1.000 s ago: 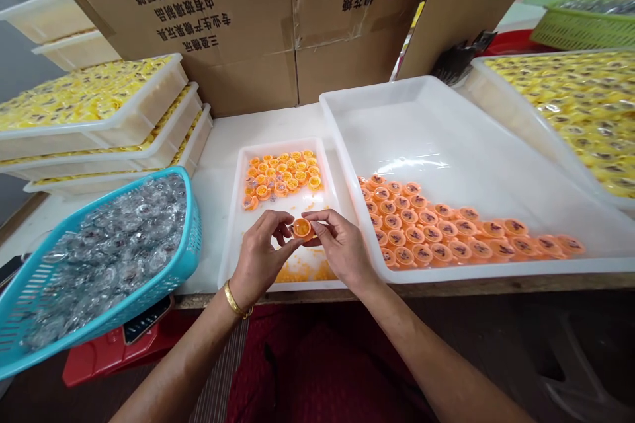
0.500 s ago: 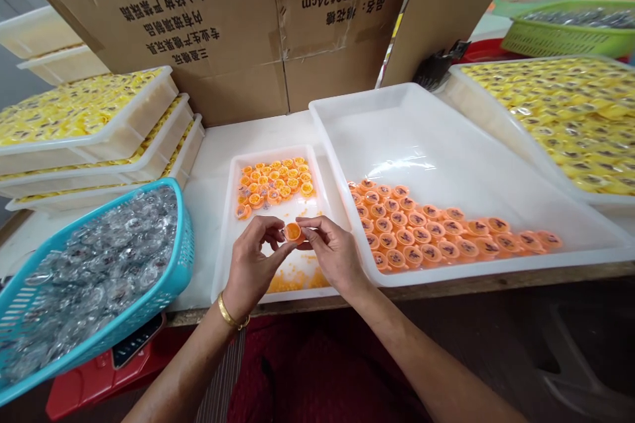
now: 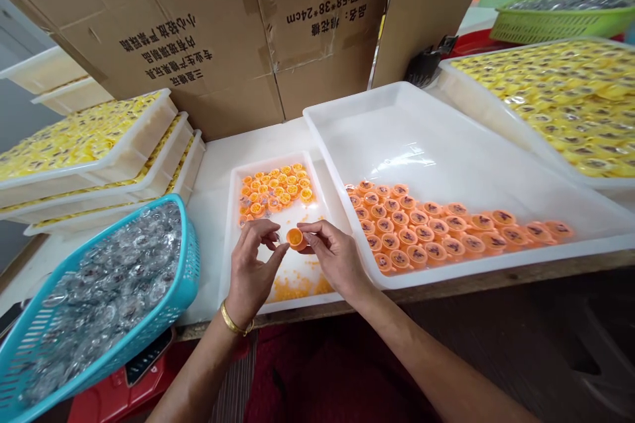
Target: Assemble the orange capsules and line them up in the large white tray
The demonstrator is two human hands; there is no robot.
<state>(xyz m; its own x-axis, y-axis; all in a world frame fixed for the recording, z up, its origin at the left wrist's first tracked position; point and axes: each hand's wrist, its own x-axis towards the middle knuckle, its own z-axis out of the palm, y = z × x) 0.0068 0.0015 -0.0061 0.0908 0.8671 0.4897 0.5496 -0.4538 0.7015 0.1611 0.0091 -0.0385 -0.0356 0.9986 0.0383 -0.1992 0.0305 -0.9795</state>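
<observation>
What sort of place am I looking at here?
Probably a small packing workshop, judging by the stacked trays of yellow pieces, the blue basket of clear plastic pieces, and the big white tray of orange cups.

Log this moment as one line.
right hand: holds orange cup; left hand: beside cup, contact unclear; small tray: below cup

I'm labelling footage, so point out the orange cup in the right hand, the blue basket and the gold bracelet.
Orange cup (image 3: 296, 238), head view, inside its bowl.
Blue basket (image 3: 192, 258), head view, right side wall.
Gold bracelet (image 3: 228, 319), head view, outer band.
</observation>
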